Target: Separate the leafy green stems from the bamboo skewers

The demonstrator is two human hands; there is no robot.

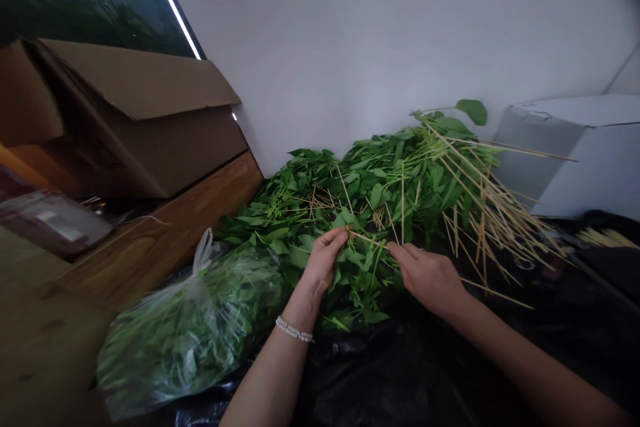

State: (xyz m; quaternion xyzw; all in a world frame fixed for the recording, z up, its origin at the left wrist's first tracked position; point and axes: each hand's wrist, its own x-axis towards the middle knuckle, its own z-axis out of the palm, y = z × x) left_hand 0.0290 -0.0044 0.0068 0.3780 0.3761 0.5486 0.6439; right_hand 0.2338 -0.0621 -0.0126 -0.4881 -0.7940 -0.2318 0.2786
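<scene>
A big pile of green leafy stems [370, 193] lies against a white wall, with several thin pale bare stalks [480, 220] sticking out of it to the right. My left hand [323, 257], a bead bracelet on its wrist, pinches one end of a thin pale stalk [367, 239] above the leaves. My right hand [427, 277] pinches the other end of the same stalk, its fingers closed.
A clear plastic bag stuffed with green leaves [185, 330] lies at the lower left on black plastic sheeting [400, 373]. An open cardboard box [135, 120] sits on a wooden ledge [165, 227] at the left. A white box [580, 153] stands at the right.
</scene>
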